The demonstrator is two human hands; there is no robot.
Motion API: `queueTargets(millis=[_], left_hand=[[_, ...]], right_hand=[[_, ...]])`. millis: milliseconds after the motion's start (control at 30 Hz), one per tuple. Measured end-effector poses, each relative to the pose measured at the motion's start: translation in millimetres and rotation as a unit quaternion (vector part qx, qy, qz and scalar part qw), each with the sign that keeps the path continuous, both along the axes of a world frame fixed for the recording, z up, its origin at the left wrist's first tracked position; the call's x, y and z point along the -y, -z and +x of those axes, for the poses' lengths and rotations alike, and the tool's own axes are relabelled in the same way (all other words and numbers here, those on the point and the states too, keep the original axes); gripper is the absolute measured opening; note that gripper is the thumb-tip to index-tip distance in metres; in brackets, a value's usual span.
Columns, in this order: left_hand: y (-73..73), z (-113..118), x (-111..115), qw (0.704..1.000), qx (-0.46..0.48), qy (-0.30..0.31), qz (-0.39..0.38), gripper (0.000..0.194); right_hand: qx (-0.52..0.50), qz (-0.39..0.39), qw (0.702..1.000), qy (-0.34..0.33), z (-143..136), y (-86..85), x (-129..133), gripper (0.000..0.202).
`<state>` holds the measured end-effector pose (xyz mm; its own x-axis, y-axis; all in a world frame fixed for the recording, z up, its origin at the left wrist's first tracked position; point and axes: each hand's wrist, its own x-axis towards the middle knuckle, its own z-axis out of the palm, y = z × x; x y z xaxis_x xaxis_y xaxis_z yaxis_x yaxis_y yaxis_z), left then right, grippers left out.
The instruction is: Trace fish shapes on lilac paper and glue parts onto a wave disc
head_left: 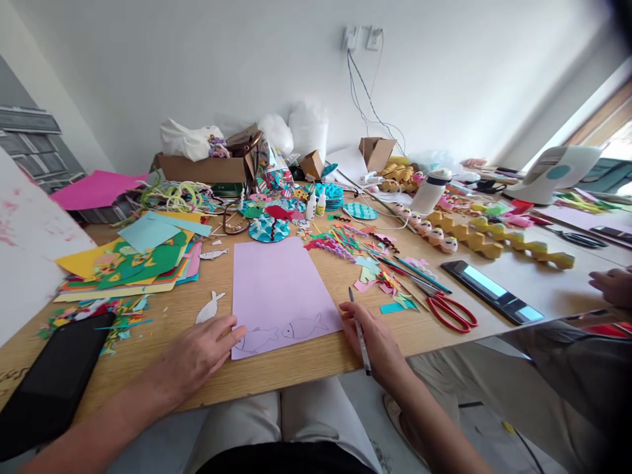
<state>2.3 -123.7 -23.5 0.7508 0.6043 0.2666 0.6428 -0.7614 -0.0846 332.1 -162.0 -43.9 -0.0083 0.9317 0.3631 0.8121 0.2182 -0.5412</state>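
A sheet of light purple paper [281, 283] lies flat in front of me, with two fish drawn in outline along its near edge. My left hand [200, 352] rests at the sheet's lower left corner, its fingers stretched out and the tips over part of one drawn fish. At the lower right edge, my right hand [372, 339] holds a pen [362, 341], which points away from me. Left of the sheet are two white paper fish cutouts, one [210, 307] just beyond my left hand and another [214, 254] farther back.
Stacked coloured paper [123, 283] and a black tablet [54, 382] lie left. Paper scraps, red-handled scissors [451, 313] and a phone [494, 291] lie right. Behind stand glue bottles [311, 205] and a decorated blue disc [269, 228]. Another person's hand [612, 286] is at the right edge.
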Motion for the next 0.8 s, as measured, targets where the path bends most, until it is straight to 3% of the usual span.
queueTargets(millis=[167,467,633,800], left_hand=[[-10.7,6.4,-0.2,0.999,-0.028,0.017,0.006,0.034],[-6.3,10.3,-2.9,0.999,-0.014,0.027,0.031,0.029],[-3.0,13.6,-4.9,1.000,0.005,0.025,-0.003,0.031],[-9.8,15.4,-7.4,0.991,0.109,0.017,-0.071,0.023]], right_hand=[[0.003,0.011,1.000,0.009,0.2,5.0,-0.1,0.024],[0.022,0.002,1.000,0.017,-3.9,0.8,2.2,0.025],[0.018,-0.005,0.999,0.031,-5.7,1.1,3.4,0.024],[-0.012,0.030,0.999,0.019,-2.9,7.8,2.0,0.039]])
